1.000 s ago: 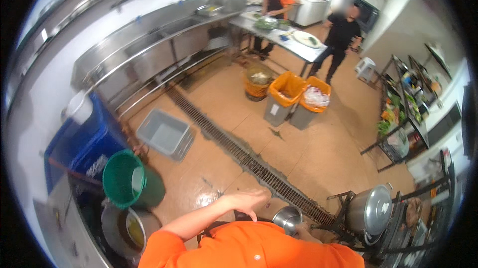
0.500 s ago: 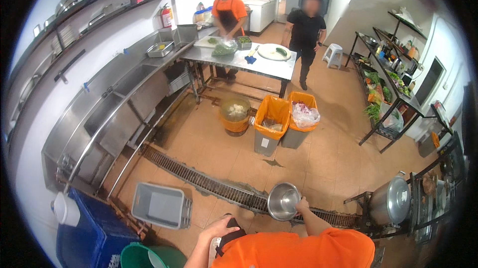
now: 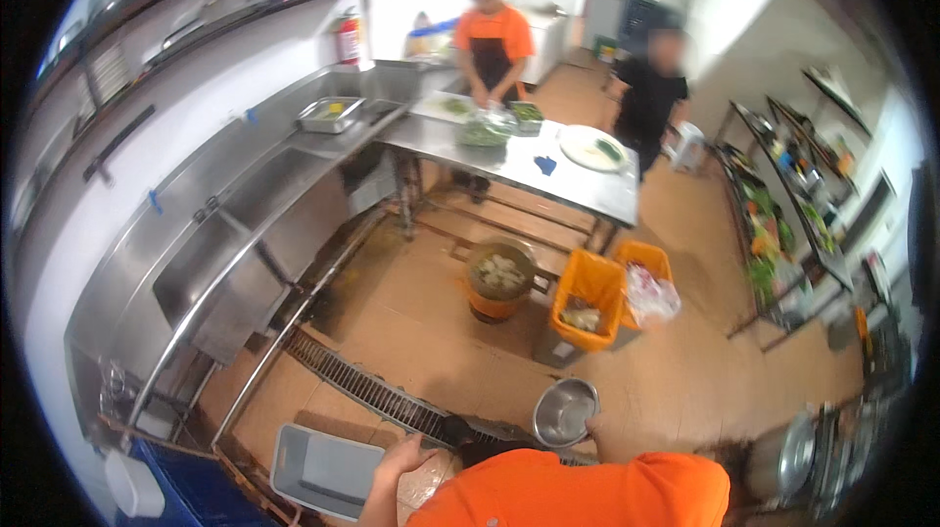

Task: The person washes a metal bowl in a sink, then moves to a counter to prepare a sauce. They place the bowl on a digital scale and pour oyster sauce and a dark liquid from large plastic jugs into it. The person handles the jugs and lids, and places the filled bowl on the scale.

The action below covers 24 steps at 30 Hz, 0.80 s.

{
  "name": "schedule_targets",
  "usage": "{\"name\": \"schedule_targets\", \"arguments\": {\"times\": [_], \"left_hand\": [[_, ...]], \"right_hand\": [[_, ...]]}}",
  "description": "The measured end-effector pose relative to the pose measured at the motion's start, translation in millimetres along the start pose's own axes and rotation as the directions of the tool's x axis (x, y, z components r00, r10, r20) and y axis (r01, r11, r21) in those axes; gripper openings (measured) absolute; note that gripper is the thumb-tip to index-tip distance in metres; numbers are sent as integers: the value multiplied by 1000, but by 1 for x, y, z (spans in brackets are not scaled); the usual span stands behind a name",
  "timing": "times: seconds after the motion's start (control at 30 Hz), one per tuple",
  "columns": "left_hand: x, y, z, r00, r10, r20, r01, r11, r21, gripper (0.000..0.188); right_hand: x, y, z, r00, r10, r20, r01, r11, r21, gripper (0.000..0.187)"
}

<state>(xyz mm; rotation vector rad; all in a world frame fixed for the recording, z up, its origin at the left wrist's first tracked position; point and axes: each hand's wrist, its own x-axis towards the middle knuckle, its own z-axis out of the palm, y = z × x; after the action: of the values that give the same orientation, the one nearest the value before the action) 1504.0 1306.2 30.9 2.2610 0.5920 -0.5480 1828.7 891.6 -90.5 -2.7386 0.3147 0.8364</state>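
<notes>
Bowl point(image 3: 566, 411), head view: held out over the floor near the drain point(image 3: 377, 392), this side of the orange-lined bins point(image 3: 599, 282). R hand point(image 3: 593, 428) has it by the R rim, grip closed there; finger/thumb split too small to make out. L hand point(image 3: 403, 455) low, beside the tub point(image 3: 333, 463) in view, fingers loosely bent; can't tell if its grip's empty or if it touches the tub. Step in hand, prob.: one-handed hold of the bowl. Next move IMO calls for a firm rim hold, bowl kept clear of the bins.

Hidden/unclear: part of R forearm, behind the shirt point(image 3: 587, 493); pot point(image 3: 783, 458), lower R, blurred; blue bin point(image 3: 181, 488), lower L, cut off; co-worker's fingers at bench point(image 3: 617, 196) too blurred to read.
</notes>
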Motion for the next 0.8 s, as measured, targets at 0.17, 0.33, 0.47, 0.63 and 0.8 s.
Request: {"name": "schedule_targets", "arguments": {"times": [0.17, 0.33, 0.47, 0.63, 0.8], "left_hand": [[52, -8, -105, 995, -22, -94, -1, 971, -238, 65], [108, -70, -201, 920, -154, -359, 14, 932, -363, 51], [155, -147, -259, 813, -301, -498, 7, 861, -509, 40], [230, -255, -374, 694, -597, -404, -325, 241, -914, 49], [297, -371, -500, 738, -595, -318, -544, -248, -801, 55]], "right_hand": [[80, -167, 22, 991, -109, 77, 117, 986, -114, 46], [120, -411, 82, 916, -328, 230, 247, 915, 321, 37], [49, -642, 124, 767, -462, 446, 115, 783, 612, 35], [-82, -864, 138, 521, -631, 575, 63, 700, 711, 39], [-161, -1042, 103, 182, -803, 568, 444, 583, 681, 45]]}}
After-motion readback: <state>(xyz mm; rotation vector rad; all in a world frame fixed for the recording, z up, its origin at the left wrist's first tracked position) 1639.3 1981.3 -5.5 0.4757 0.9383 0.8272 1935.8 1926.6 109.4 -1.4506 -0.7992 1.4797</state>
